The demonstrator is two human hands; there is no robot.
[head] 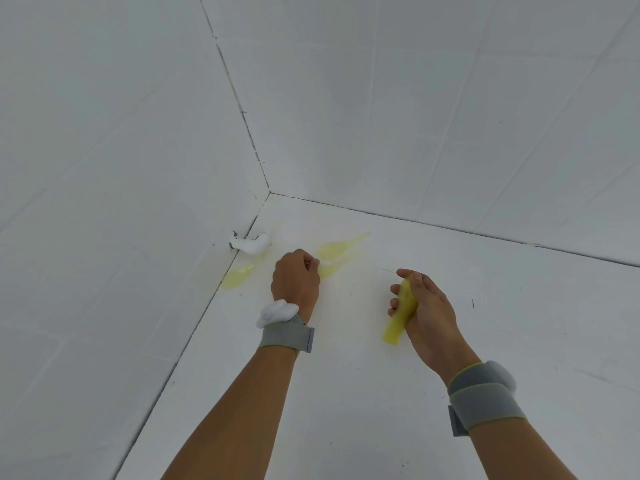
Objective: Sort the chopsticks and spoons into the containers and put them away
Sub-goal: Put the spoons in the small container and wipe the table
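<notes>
Our right hand (420, 303) grips a bunch of spoons (401, 315) at centre right while our left hand (296, 280) pinches a loose spoon (334, 268) mid-frame, which could slip, being thin and flat on the counter (346, 393).

White lump (250, 243) in corner; tiled walls (104, 133).

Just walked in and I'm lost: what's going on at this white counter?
A person is gathering yellow plastic spoons in the corner of a white counter. The right hand grips a bunch of spoons. The left hand is curled at one of two spoons lying side by side. Another spoon lies by the wall, near a white object. No containers are visible.
</notes>
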